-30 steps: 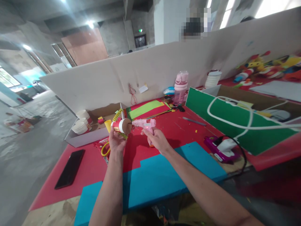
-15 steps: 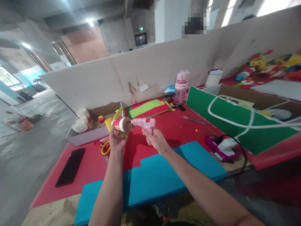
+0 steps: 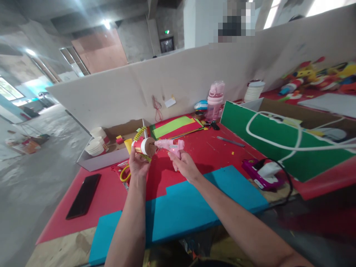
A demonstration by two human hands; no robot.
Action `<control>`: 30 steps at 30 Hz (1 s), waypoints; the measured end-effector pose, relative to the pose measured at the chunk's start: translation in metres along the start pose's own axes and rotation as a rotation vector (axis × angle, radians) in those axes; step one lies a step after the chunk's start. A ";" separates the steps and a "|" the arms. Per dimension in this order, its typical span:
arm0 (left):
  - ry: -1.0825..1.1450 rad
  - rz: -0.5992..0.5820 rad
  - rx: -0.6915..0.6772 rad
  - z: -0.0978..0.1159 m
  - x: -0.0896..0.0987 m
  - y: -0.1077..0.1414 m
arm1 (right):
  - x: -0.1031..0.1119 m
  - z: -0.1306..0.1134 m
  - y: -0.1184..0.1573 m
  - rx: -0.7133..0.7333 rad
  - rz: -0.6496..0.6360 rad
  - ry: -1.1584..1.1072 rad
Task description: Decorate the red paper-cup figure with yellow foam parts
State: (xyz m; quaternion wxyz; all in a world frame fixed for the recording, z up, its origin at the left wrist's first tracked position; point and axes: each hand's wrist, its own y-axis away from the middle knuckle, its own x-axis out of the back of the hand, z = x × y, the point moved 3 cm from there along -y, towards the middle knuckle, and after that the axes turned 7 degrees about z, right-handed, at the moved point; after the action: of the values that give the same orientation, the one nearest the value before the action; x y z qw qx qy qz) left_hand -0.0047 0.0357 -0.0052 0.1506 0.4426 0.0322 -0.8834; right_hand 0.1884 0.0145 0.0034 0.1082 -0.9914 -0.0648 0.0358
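Note:
A red and white paper cup (image 3: pixel 142 145) lies sideways in my left hand (image 3: pixel 138 165), whose fingers are closed round it. Its brown round end faces right, and yellow-green folded paper strips (image 3: pixel 139 133) stick out from its sides. My right hand (image 3: pixel 183 163) is wrapped round the handle of a pink glue gun (image 3: pixel 171 145). The gun's nozzle points left, at the brown end of the cup; whether it touches cannot be told. Just left of the cup is a yellow piece (image 3: pixel 128 145).
Yellow-handled scissors (image 3: pixel 125 174) and a black phone (image 3: pixel 83 195) lie left on the red table (image 3: pixel 111 200). White cups (image 3: pixel 96 147) stand in a box. On the right are a purple power strip (image 3: pixel 263 176), a white cable (image 3: pixel 299 139) and a green-sided box (image 3: pixel 258 137).

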 end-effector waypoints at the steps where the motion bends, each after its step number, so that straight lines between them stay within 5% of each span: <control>1: 0.001 0.004 0.002 0.000 0.000 0.000 | 0.000 0.000 0.000 -0.003 -0.004 0.002; 30: 0.007 0.004 0.012 0.002 -0.005 0.006 | 0.003 -0.001 0.003 0.094 -0.050 0.120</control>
State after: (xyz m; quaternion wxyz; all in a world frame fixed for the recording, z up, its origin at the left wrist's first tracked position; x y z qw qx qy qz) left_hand -0.0018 0.0311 0.0001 0.1497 0.4465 0.0266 -0.8818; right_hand 0.1922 0.0113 0.0034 0.1589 -0.9837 -0.0813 -0.0233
